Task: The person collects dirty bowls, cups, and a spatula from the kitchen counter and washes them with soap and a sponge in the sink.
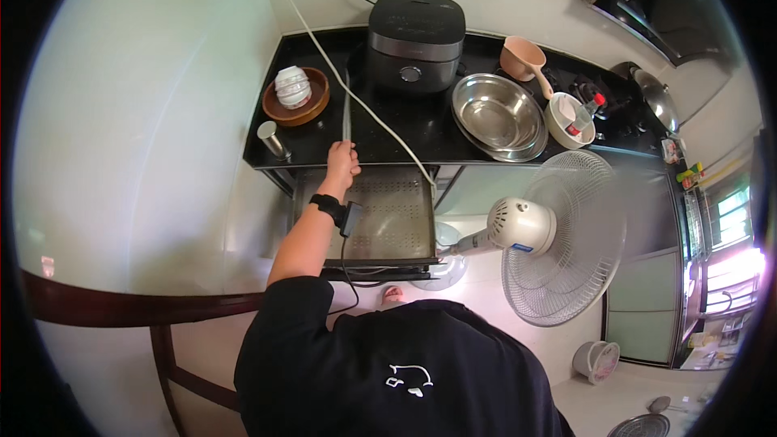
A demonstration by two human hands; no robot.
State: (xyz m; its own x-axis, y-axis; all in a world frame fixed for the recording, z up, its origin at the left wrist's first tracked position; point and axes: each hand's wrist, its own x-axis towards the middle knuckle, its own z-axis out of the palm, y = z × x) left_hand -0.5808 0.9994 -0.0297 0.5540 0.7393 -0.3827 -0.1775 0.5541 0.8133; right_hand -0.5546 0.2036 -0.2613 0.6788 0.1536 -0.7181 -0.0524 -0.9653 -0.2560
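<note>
My left hand (344,164) is closed around the near end of a long, slender silvery utensil (346,112), whose exact kind I cannot tell. The utensil points away from me over the black countertop (400,139). Below my wrist, a perforated metal drawer (388,218) stands pulled out. To the left of the utensil, a stack of white bowls (293,88) sits in a round brown tray (312,112), with a metal cylinder (274,141) near the counter's front edge. A white cable (370,110) slants across the counter to the right of my hand. My right hand is out of view.
A black rice cooker (416,42) stands at the back. Nested steel basins (495,112), a pinkish saucepan (522,57) and a white bowl (570,133) holding a red-capped bottle (586,114) are further right. A white pedestal fan (522,224) rises beside the drawer.
</note>
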